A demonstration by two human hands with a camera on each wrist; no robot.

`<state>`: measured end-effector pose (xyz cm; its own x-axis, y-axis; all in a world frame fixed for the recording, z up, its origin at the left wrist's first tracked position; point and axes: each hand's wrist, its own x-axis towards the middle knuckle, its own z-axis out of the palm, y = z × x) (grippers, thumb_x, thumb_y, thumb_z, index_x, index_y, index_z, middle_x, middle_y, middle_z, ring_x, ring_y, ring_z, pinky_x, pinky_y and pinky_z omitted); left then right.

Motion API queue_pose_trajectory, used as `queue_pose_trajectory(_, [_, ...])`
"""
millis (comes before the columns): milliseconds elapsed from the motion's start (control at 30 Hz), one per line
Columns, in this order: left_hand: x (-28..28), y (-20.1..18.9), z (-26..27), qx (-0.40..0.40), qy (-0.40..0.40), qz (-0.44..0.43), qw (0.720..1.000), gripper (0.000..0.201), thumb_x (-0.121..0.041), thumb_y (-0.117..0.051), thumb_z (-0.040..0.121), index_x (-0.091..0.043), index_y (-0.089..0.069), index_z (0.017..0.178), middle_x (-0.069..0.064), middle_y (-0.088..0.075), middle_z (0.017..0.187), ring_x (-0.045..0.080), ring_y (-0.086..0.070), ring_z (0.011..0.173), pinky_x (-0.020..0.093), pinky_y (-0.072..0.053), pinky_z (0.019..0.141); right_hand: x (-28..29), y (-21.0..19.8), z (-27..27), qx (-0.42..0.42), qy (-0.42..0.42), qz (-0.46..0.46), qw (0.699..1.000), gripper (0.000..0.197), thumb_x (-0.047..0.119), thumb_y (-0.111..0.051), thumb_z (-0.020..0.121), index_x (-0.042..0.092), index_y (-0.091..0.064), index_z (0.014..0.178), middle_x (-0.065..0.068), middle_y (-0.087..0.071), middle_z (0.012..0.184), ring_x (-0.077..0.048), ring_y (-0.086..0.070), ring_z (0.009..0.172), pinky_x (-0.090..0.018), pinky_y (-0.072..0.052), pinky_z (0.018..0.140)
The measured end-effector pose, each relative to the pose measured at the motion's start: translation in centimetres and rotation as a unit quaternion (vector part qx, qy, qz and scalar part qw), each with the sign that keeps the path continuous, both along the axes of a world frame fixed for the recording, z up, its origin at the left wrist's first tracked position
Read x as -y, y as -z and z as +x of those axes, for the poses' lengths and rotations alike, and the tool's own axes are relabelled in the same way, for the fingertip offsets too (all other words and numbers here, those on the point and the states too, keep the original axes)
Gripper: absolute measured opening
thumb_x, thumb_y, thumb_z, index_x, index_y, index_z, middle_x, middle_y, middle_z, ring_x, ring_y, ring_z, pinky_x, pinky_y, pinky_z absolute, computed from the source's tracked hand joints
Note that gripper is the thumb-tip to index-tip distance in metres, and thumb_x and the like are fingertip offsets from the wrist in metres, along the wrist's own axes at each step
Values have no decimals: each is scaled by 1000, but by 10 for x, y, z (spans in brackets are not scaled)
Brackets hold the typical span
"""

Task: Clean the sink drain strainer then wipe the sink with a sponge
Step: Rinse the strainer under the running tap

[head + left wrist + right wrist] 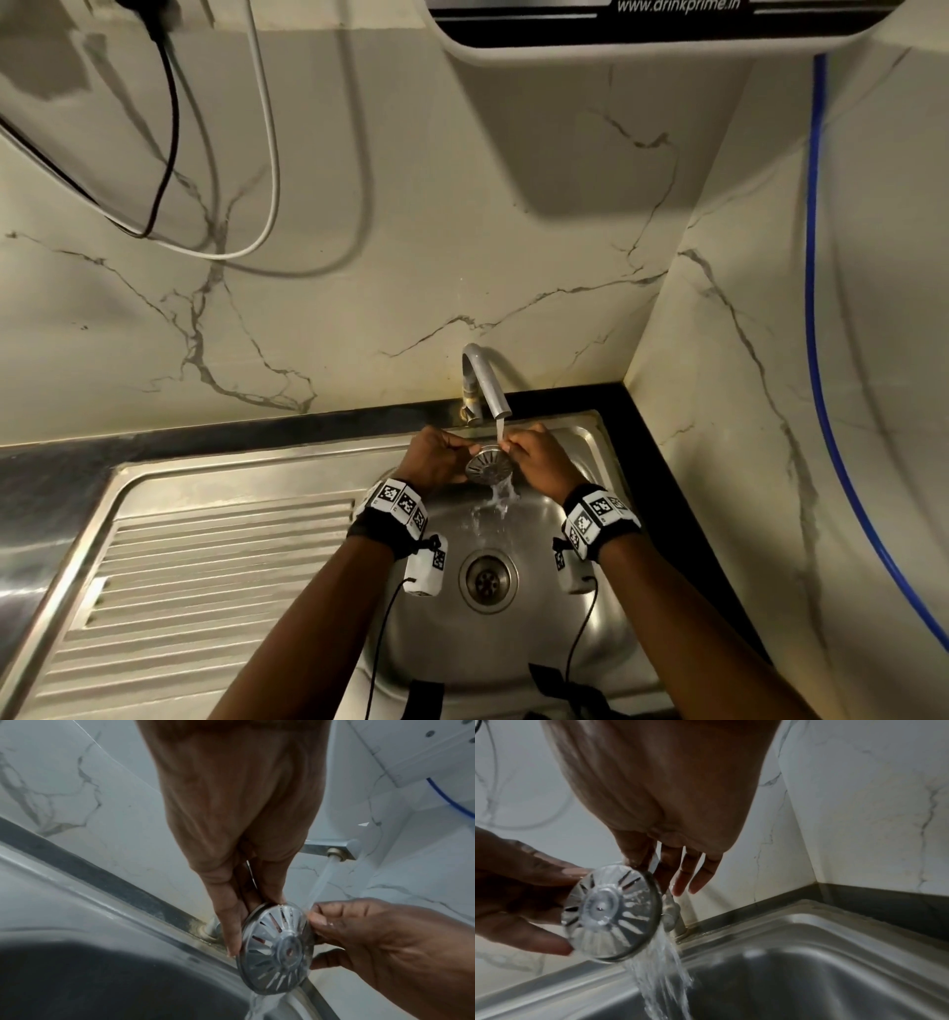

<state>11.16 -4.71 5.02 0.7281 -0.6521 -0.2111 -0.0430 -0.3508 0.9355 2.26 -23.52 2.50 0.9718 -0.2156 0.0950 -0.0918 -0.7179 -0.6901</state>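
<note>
A round slotted metal drain strainer (490,463) is held tilted under the running tap (485,383), above the back of the steel sink (565,632). My left hand (444,457) pinches its left rim between thumb and fingers; the left wrist view shows the left hand's fingers (231,923) running down behind the strainer (277,947). My right hand (534,455) pinches the right rim, seen as curled fingers (323,921) with the thumb below. Water runs over the strainer (613,912) and pours off its lower edge into the basin (808,973).
The open drain hole (488,578) lies in the basin floor below my wrists. A ribbed drainboard (205,591) stretches to the left. Marble walls close the back and right. Cables (269,169), a blue hose (811,257) and a water purifier (616,36) hang above.
</note>
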Motion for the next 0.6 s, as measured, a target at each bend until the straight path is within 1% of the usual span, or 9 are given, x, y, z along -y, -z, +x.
queue_pose_trajectory(133, [7,3,-2,-37,-13,-31,999,14,-23,-74,86,-12,-80,92,18,-76,91,31,-70,81,57,-57,81,-7,-9,2,17,-13,30,999,21,21,-54,99,10,-72,100,0,-60,86,-17,-52,88,-32,-44,80])
queue_pose_trajectory(200, [4,1,2,-70,-31,-45,996,16,-22,-74,87,-8,-79,93,22,-75,93,33,-70,84,59,-55,85,3,-14,0,20,-20,39,999,20,22,-56,98,11,-73,99,-2,-65,86,-20,-56,85,-33,-45,79])
queue_pose_trajectory(300, [0,0,4,-88,-35,-38,995,21,-17,-73,88,0,-76,99,25,-73,97,34,-70,87,58,-55,85,14,-14,-4,-5,-20,24,999,21,21,-55,98,11,-73,103,-5,-72,97,-22,-60,92,-33,-45,87])
queue_pose_trajectory(333, [0,-2,3,-83,-23,-27,996,21,-16,-73,88,0,-75,101,25,-73,99,33,-71,85,55,-57,82,12,-11,-4,-12,-17,17,1000,20,19,-56,98,9,-73,103,-7,-72,99,-24,-60,94,-34,-45,88])
queue_pose_trajectory(400, [0,-5,1,-43,28,-5,999,24,-7,-73,85,2,-73,107,24,-73,101,23,-73,77,38,-62,69,2,-10,-3,-13,-11,10,1000,19,18,-56,98,8,-72,97,-6,-69,91,-24,-56,91,-33,-43,83])
queue_pose_trajectory(433, [1,-6,1,-5,65,6,998,29,-3,-75,82,1,-72,111,20,-74,102,17,-72,76,30,-61,66,-3,-10,-3,-11,-14,10,1000,19,19,-55,98,8,-71,94,-1,-64,84,-21,-53,88,-32,-41,79])
queue_pose_trajectory(467, [3,-10,0,37,91,26,995,34,-4,-78,78,-2,-72,111,14,-75,100,14,-72,78,28,-61,69,-7,-12,-4,-11,-18,8,1000,19,19,-54,99,10,-70,94,5,-58,80,-17,-51,85,-31,-41,76])
queue_pose_trajectory(533, [4,-18,0,56,82,53,994,32,-15,-81,76,-4,-75,106,6,-77,93,18,-73,85,36,-61,81,-11,-15,-5,1,-22,-3,1000,19,19,-53,99,11,-70,97,10,-53,81,-13,-50,83,-29,-43,75])
queue_pose_trajectory(600, [4,-17,4,87,96,64,990,31,-19,-83,76,-6,-77,103,6,-77,96,21,-74,90,41,-59,85,-9,-20,-6,17,-25,10,1000,19,17,-56,98,8,-72,96,14,-54,78,-9,-51,77,-23,-41,73])
